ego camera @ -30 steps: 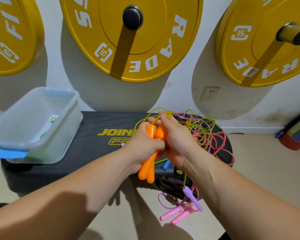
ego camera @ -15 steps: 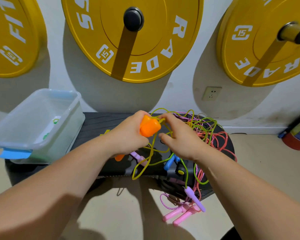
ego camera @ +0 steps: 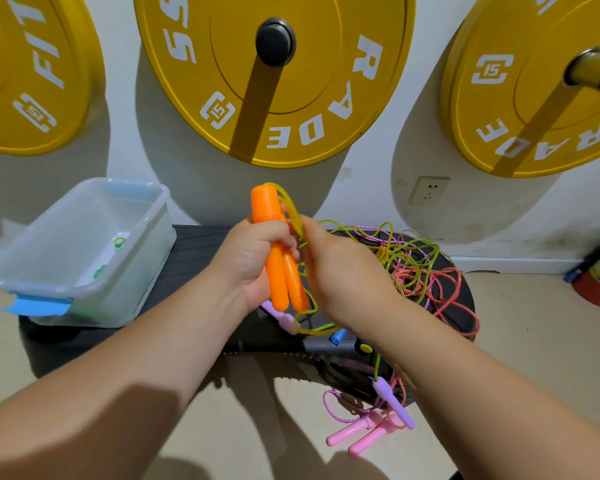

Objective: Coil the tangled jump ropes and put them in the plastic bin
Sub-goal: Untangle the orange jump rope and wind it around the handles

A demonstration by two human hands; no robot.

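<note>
Ropes (ego camera: pixel 416 271), risk: the yellow-green cord (ego camera: pixel 321 330) runs back into the heap, so winding may drag the red and purple strands along or cinch a knot. Left hand (ego camera: pixel 253 261) grips both orange handles (ego camera: pixel 278 271) upright; right hand (ego camera: pixel 340 275) pinches the cord beside them. The heap lies on the step (ego camera: pixel 201 251), right of the bin (ego camera: pixel 136 271). Its cords are thin, glossy and loosely looped, and the pink handles (ego camera: pixel 357 434) lie on the floor.

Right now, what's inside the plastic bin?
No rope shows inside the plastic bin: only a white patch with green marks at its bottom. Its near rim hides the front strip of the floor.
</note>
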